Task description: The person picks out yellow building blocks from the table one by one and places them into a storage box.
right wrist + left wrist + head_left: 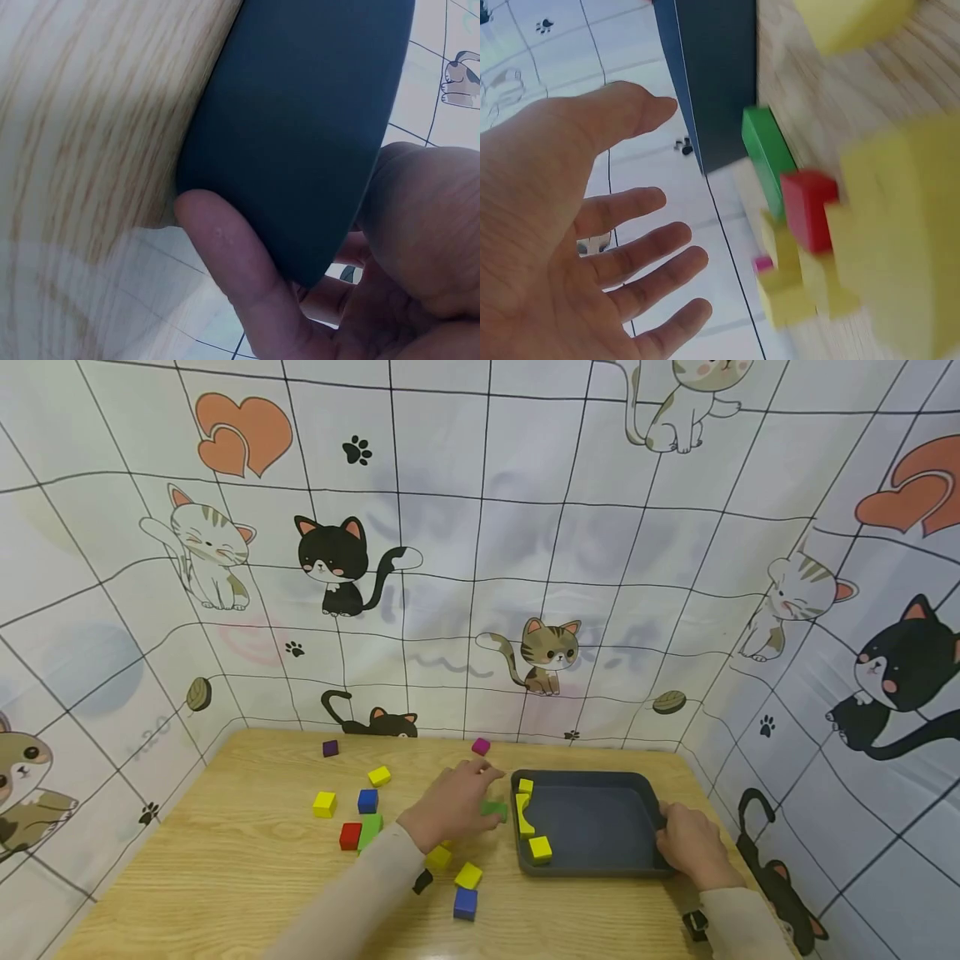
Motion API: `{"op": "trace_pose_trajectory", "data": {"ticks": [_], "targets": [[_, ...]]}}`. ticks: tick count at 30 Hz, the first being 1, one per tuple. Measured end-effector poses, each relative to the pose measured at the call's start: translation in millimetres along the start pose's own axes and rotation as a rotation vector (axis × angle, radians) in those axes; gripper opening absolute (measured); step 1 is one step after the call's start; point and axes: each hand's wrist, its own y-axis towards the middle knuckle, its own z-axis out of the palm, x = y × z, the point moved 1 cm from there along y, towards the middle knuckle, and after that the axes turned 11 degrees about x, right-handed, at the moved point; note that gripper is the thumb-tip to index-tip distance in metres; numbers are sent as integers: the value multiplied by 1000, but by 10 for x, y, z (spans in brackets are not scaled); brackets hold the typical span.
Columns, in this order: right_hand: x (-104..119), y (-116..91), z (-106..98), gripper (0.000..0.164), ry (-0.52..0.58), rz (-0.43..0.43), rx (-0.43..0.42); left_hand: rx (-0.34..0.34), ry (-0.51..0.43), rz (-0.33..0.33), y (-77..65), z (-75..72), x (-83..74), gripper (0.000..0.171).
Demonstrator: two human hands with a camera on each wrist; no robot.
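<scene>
Nearest the camera in the head view, two pale sleeves [360, 897] enter from the bottom of the frame. Right of centre we find the dark tray [592, 827], with yellow pieces [540, 850] along its left inner side; the right hand [693, 843] grips its right end. At centre, the left hand [456, 802] is near a green block [495, 812], which lies just left of the tray. We also note a blue block [465, 905] at lower centre of the table [217, 877].

In the left wrist view, we see the left hand's digits spread and holding nothing; the green block is at centre right, beside the tray wall, near a red block [808, 210].

In the right wrist view, we observe one digit pressed to the tray's outer wall at lower centre.

We judge the step in hand to be collecting loose blocks into the steadied tray. The next move, in our reading, calls for the left hand to pinch a block, the green one being closest, and lift it over the left rim.
</scene>
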Motion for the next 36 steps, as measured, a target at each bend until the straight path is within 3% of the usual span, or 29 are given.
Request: {"op": "trace_pose_trajectory", "data": {"ticks": [7,15,18,23,29,36], "targets": [[-34,7,-11,52,20,-5,10,-10,-58,-91,-323,-105,356,65],[-86,21,-7,49,41,-32,-10,-158,-43,-150,-673,-179,788,60],[-114,20,17,50,89,-21,22,-196,-46,-184,-838,-191,949,57],[-168,18,17,54,173,10,65,-190,-88,-274,-1132,-216,1221,55],[-189,22,-3,53,190,4,87,-165,-142,-364,-1459,-165,1536,54],[-206,49,11,53,175,10,95,-163,-170,-384,-1633,-76,1722,54]]}}
